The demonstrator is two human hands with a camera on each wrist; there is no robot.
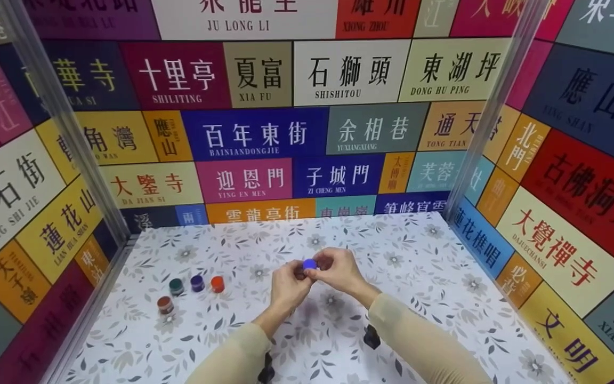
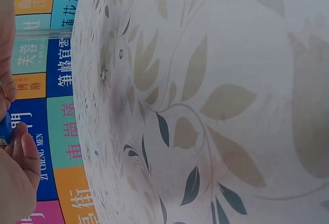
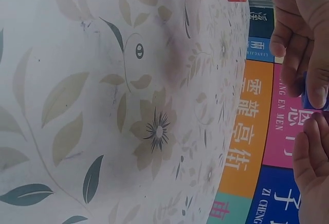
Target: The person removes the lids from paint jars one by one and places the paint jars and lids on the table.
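Observation:
Above the table, in the head view, a small jar with a blue lid (image 1: 309, 264) is held between both hands. My left hand (image 1: 290, 285) grips it from the left, with curled fingers close round its side. From the other side my right hand (image 1: 340, 271) pinches it, the thumb near the lid. Parts of the blue jar (image 2: 5, 129) show at the left edge of the left wrist view. In the right wrist view a strip of the same jar (image 3: 307, 99) appears between the fingers; most of its body is hidden.
Several small jars stand on the left part of the table: a brown one (image 1: 164, 305), a green one (image 1: 176, 287), a purple one (image 1: 196, 283) and an orange one (image 1: 217, 284). A floral cloth (image 1: 392, 320) covers the table (image 1: 147, 250). Printed panels (image 1: 256, 133) enclose the back and sides.

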